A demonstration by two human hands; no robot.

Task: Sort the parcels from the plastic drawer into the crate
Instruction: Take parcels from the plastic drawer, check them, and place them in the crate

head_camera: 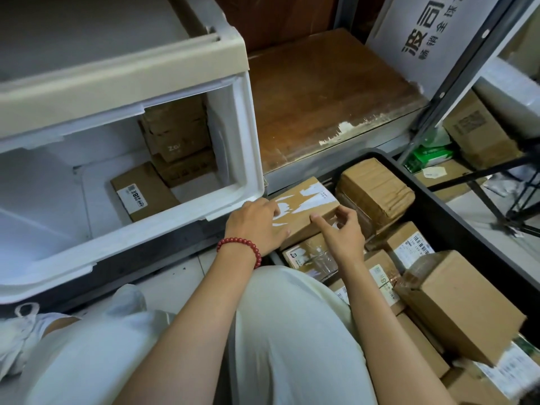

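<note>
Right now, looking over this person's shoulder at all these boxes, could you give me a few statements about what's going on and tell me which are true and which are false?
1. Both hands touch the same parcel. True: the left hand and right hand are on it.
2. The plastic drawer is empty. False: cardboard boxes remain inside, including a flat labelled box.
3. The black crate already holds several parcels. True.
4. A red bead bracelet is on the right wrist. False: it is on the left wrist.
5. The parcel being handled lies inside the drawer. False: it is over the crate.
</note>
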